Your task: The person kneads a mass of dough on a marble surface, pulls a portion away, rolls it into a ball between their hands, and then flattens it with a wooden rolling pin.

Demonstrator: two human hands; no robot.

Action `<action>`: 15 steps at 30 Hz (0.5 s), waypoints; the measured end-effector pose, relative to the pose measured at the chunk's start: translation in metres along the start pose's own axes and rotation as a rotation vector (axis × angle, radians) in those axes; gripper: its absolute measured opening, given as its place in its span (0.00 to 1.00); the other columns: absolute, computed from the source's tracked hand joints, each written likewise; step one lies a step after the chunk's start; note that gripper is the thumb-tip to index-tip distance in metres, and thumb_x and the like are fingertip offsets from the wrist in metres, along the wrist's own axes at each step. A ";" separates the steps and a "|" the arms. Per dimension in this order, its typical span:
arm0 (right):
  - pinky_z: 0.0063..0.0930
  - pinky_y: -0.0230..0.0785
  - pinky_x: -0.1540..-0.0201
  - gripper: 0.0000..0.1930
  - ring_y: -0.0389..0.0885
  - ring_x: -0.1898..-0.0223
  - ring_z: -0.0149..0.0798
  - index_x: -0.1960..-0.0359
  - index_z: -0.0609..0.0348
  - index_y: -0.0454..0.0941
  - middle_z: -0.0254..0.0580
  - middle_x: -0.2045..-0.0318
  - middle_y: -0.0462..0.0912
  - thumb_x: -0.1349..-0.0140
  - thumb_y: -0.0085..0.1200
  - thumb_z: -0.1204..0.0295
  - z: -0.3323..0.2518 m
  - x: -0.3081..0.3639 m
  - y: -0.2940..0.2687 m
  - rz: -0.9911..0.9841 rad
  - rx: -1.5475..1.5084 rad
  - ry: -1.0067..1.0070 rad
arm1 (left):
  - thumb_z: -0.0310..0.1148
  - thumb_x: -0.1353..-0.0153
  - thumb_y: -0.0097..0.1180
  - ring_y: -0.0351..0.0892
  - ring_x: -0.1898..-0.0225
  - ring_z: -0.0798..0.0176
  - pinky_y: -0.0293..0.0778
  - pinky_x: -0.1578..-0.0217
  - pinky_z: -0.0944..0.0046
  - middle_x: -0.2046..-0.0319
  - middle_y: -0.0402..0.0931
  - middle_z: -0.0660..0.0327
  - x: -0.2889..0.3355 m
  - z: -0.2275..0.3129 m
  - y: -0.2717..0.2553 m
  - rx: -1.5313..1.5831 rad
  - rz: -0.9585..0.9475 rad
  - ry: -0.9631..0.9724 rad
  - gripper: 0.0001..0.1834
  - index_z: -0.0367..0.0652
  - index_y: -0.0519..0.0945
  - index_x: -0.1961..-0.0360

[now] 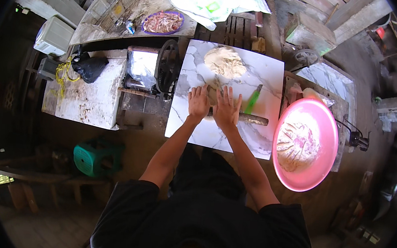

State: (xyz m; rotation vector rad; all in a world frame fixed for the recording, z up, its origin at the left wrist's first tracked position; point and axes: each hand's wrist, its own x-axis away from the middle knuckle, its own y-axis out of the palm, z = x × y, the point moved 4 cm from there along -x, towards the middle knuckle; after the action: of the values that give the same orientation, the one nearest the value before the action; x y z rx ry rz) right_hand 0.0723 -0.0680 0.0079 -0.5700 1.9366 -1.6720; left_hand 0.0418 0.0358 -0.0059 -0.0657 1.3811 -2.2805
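Note:
Both my hands lie side by side, fingers stretched forward, over a white marble-patterned board (189,71). My left hand (199,101) is open, palm down, on the left. Just beside it, my right hand (227,106) is also open with its fingers spread. Something tan, perhaps dough, shows in the gap between them; what lies beneath the palms is hidden. A dark wooden rolling pin (254,120) runs across under my right wrist, partly covered by it. Beyond my fingertips sits a lump of pale dough (225,62). To the right rests a green-handled cutter knife (253,99).
A pink basin (334,147) of flour stands at the board's right. On the left is a hand-cranked roller machine (166,67). Farther back are a purple-rimmed plate of reddish strips (162,23), a plastic crate (107,9) and a white-green sack (214,2). A green stool (92,158) stands lower left.

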 end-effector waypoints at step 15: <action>0.52 0.26 0.40 0.26 0.43 0.38 0.34 0.43 0.51 0.55 0.39 0.41 0.53 0.46 0.37 0.62 -0.005 0.007 -0.002 0.013 0.012 0.021 | 0.32 0.50 0.39 0.51 0.43 0.55 0.44 0.44 0.53 0.48 0.59 0.53 0.002 0.001 0.001 -0.118 -0.133 -0.019 0.27 0.39 0.58 0.46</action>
State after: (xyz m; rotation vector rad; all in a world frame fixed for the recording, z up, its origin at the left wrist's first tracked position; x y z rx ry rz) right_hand 0.0636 -0.0692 0.0091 -0.5362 1.9397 -1.6875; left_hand 0.0404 0.0334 -0.0070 -0.2230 1.5414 -2.2959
